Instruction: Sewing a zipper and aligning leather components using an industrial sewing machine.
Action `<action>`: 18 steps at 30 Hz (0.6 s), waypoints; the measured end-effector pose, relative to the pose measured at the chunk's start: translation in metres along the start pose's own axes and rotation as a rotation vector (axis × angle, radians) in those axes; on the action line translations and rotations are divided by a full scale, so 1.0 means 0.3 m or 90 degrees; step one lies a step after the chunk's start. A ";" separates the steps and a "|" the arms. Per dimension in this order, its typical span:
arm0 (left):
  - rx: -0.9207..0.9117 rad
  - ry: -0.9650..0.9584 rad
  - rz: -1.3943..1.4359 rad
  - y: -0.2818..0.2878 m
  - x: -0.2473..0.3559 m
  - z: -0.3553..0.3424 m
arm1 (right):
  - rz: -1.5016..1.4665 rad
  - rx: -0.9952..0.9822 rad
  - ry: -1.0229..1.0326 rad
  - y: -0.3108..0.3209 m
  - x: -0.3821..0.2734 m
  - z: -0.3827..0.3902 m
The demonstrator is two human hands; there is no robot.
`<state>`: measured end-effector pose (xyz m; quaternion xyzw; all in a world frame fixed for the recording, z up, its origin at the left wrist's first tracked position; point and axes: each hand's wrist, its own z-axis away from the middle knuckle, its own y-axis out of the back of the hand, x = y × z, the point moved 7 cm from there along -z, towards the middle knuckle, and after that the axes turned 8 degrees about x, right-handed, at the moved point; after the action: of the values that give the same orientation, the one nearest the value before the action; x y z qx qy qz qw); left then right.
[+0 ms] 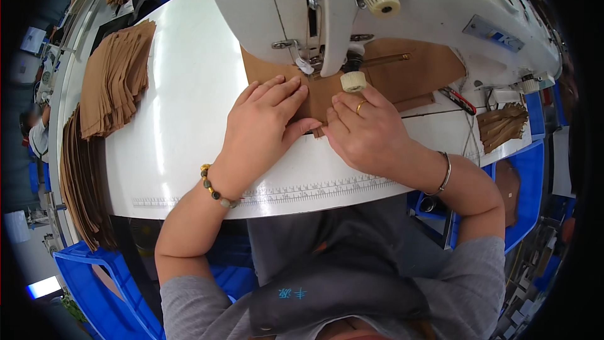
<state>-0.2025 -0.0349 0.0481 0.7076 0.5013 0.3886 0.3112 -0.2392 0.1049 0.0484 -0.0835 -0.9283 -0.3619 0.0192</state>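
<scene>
A brown piece of fabric or leather (415,75) lies beneath the head of a white sewing machine (270,6), with a narrow zipper-like strip on it. My left hand (261,123) rests on its near left part, fingers stretched out flat and thumb pointing right toward the near edge. My right hand (371,129) is closed at the near edge, its fingers bent and pressed on the piece beside a cream knob (353,81). The thumbs almost meet at a small folded bit of the edge. The needle area is mostly hidden by the machine head.
Stacks of brown pieces (116,79) lie on the white table (182,88) at left, some hanging over its edge. Red-handled snips (462,102) and small brown strips (503,127) are at right. Blue bins (525,195) stand beside the table. A ruler scale (283,192) runs along the near edge.
</scene>
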 end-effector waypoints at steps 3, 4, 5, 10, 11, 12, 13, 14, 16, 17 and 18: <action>-0.024 -0.008 0.026 0.014 -0.007 -0.014 | 0.023 -0.130 0.041 0.002 -0.024 -0.005; -0.028 -0.011 0.025 0.018 -0.021 -0.017 | 0.023 -0.128 0.036 0.000 -0.031 -0.005; -0.041 -0.020 0.046 0.018 -0.036 -0.021 | 0.031 -0.118 0.047 -0.003 -0.044 -0.004; -0.072 -0.068 0.095 0.025 -0.057 -0.046 | 0.018 -0.077 0.050 0.000 -0.062 0.007; -0.075 -0.061 0.103 0.022 -0.059 -0.048 | 0.021 -0.078 0.050 0.003 -0.060 0.008; -0.077 -0.055 0.111 0.019 -0.060 -0.050 | 0.026 -0.080 0.050 0.008 -0.058 0.008; -0.079 -0.060 0.112 0.011 -0.057 -0.049 | 0.029 -0.079 0.046 0.022 -0.048 0.010; -0.074 -0.030 0.123 0.005 -0.066 -0.047 | -0.014 -0.104 0.042 0.040 -0.036 0.014; -0.071 -0.001 0.132 -0.006 -0.076 -0.039 | -0.039 -0.109 0.007 0.130 0.005 -0.001; -0.052 0.002 0.098 0.002 -0.076 -0.026 | -0.027 -0.085 -0.020 0.216 0.041 -0.022; -0.035 0.008 0.058 0.015 -0.078 -0.011 | 0.020 -0.002 -0.009 0.306 0.111 -0.032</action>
<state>-0.2079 -0.0584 0.0479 0.7185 0.4597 0.4203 0.3096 -0.2566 0.1696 0.1200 -0.1004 -0.9265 -0.3623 0.0180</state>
